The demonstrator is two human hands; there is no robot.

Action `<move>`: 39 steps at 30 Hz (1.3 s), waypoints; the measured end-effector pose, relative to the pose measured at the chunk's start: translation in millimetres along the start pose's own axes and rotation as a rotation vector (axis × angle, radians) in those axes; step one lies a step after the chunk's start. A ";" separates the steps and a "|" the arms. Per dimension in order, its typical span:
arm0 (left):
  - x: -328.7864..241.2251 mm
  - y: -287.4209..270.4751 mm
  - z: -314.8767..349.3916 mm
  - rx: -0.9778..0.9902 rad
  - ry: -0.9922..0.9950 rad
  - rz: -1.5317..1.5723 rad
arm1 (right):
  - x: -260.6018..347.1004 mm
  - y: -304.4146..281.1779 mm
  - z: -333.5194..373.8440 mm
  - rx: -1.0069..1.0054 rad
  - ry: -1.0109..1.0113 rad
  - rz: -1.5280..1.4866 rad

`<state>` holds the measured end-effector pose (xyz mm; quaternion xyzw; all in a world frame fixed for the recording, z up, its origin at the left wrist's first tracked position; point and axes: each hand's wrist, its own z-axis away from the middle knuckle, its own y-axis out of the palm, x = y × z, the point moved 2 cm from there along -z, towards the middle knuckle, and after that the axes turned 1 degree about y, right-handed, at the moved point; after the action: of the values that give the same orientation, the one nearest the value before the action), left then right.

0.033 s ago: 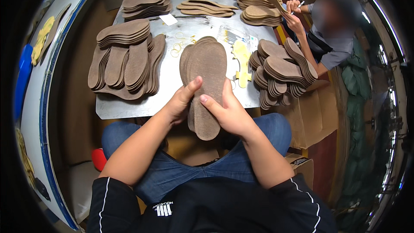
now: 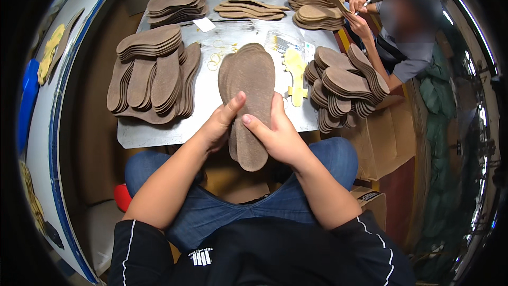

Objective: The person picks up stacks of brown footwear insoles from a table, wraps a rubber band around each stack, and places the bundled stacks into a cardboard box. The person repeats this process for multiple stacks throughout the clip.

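Between my two hands is a stack of brown insoles (image 2: 253, 79), held over the near edge of the metal table with its rounded ends pointing away from and toward me. My left hand (image 2: 216, 127) grips the stack's left side, thumb lying on the top insole. From the right, my right hand (image 2: 278, 132) wraps the other edge, its thumb also pressed on top. The fingers of both hands are mostly hidden beneath. The lower insoles peek out at the left, slightly out of line with the top one.
Piled brown insoles (image 2: 153, 77) lie left on the metal table (image 2: 153, 136); another heap (image 2: 349, 82) lies right, beside a yellow template (image 2: 295, 74). More insole stacks (image 2: 177, 4) stand farther back. At the right, a co-worker's hands (image 2: 361, 18) hold an insole and a pen. A cardboard box (image 2: 386, 143) sits below.
The held insoles appear shifted very slightly left, along with most of the table scene. My grip looks the same.
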<state>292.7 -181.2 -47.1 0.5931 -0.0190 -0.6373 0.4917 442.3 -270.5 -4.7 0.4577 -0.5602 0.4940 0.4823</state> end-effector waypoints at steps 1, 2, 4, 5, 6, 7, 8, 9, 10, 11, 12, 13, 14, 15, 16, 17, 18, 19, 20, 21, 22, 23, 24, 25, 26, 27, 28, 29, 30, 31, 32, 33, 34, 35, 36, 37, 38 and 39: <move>-4.0 -2.5 -0.4 -0.048 0.005 -0.059 | -3.4 1.4 -6.3 -0.030 0.080 -0.048; -8.8 -4.9 -1.9 -0.118 0.034 -0.078 | -4.5 4.4 -12.0 -0.049 0.049 -0.046; -19.3 -5.9 -1.7 -0.129 0.187 -0.081 | -11.1 11.6 -23.3 -0.071 0.068 -0.015; -23.9 -7.8 -2.5 -0.200 0.184 -0.061 | -14.4 15.7 -30.3 -0.030 0.054 0.120; -29.3 -9.7 -1.2 -0.242 0.186 -0.074 | -17.6 18.6 -38.5 0.006 0.019 0.255; -35.8 -12.8 -1.2 -0.291 0.175 -0.028 | -19.9 25.4 -49.6 0.025 -0.072 0.246; -42.7 -16.8 -0.2 -0.332 0.174 0.035 | -22.7 24.1 -54.2 0.058 -0.129 0.283; -50.8 -21.8 0.9 -0.338 0.146 0.060 | -29.2 19.2 -66.5 0.135 -0.041 0.148; -59.4 -28.4 2.9 -0.380 0.132 0.077 | -35.2 12.8 -80.6 0.216 0.025 0.008; -64.9 -31.3 3.7 -0.322 0.163 0.116 | -40.3 1.1 -90.8 0.155 -0.001 0.049; -70.9 -38.0 6.9 -0.396 0.152 0.158 | -46.8 -6.2 -105.8 0.027 -0.038 0.207; -73.4 -39.3 6.1 -0.345 0.208 0.225 | -55.6 -15.8 -116.2 -0.155 0.037 0.307; -77.4 -43.0 8.6 -0.379 0.232 0.221 | -64.2 -26.1 -122.5 -0.309 0.088 0.368; -81.0 -45.5 11.2 -0.380 0.262 0.225 | -70.8 -34.6 -128.3 -0.357 0.053 0.487; -84.2 -46.0 12.6 -0.335 0.317 0.226 | -76.5 -39.5 -136.0 -0.350 -0.004 0.617; -86.6 -47.7 13.8 -0.376 0.327 0.200 | -82.2 -38.0 -144.9 -0.337 -0.070 0.687; -88.2 -48.0 14.2 -0.373 0.314 0.195 | -88.2 -36.9 -152.8 -0.325 -0.057 0.765; -89.4 -48.1 14.2 -0.369 0.301 0.189 | -91.6 -34.3 -161.3 -0.335 -0.129 0.856; -90.9 -49.2 14.7 -0.403 0.285 0.188 | -95.0 -30.5 -170.3 -0.342 -0.147 0.950; -90.6 -48.8 14.0 -0.419 0.295 0.157 | -97.0 -27.1 -180.6 -0.346 -0.180 1.037; -91.0 -48.6 13.6 -0.419 0.307 0.116 | -99.5 -25.1 -191.0 -0.342 -0.133 1.079; -90.5 -48.3 12.5 -0.415 0.303 0.120 | -101.5 -23.0 -200.6 -0.334 -0.098 1.114; -89.8 -48.1 11.6 -0.412 0.299 0.124 | -102.8 -20.6 -209.5 -0.330 -0.065 1.147; -88.9 -47.9 11.2 -0.410 0.292 0.122 | -103.5 -17.8 -216.7 -0.316 -0.034 1.183; -87.7 -48.1 10.6 -0.423 0.258 0.120 | -102.0 -14.9 -222.1 -0.306 -0.075 1.227; -87.0 -48.0 10.4 -0.425 0.258 0.104 | -99.3 -12.6 -225.2 -0.297 -0.102 1.275; -86.4 -47.8 9.6 -0.421 0.261 0.103 | -96.3 -11.0 -226.2 -0.270 -0.071 1.332; -85.6 -48.2 9.0 -0.440 0.258 0.078 | -91.6 -9.9 -223.4 -0.242 -0.063 1.326; -84.9 -48.5 8.0 -0.447 0.261 0.058 | -83.2 -9.3 -217.1 -0.280 -0.144 1.269; -84.1 -49.1 6.3 -0.447 0.271 0.052 | -73.5 -9.0 -208.5 -0.301 -0.182 1.220; -83.2 -50.0 4.4 -0.460 0.290 0.002 | -62.7 -8.5 -198.5 -0.312 -0.186 1.176; -81.2 -50.8 1.6 -0.466 0.311 -0.035 | -50.3 -7.8 -183.6 -0.338 -0.272 1.068; -78.2 -51.6 -0.9 -0.466 0.331 -0.063 | -38.5 -8.2 -168.4 -0.338 -0.298 0.898; -74.6 -51.9 -3.2 -0.439 0.360 -0.122 | -27.3 -10.5 -152.1 -0.331 -0.277 0.737; -70.5 -52.3 -5.6 -0.473 0.381 -0.234 | -16.0 -11.8 -136.0 -0.320 -0.290 0.561; -65.7 -51.8 -7.7 -0.490 0.407 -0.341 | -7.4 -11.0 -121.6 -0.271 -0.220 0.421; -61.2 -49.8 -11.5 -0.497 0.417 -0.441 | 0.9 -8.8 -107.8 -0.221 -0.189 0.264; -53.7 -45.7 -8.9 -0.335 0.434 -0.434 | 8.5 -5.6 -96.7 -0.145 -0.210 0.088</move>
<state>261.9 -117.8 -38.0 0.6160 0.3172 -0.5803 0.4280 455.4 -175.1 8.9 0.4456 -0.6614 0.4223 0.4308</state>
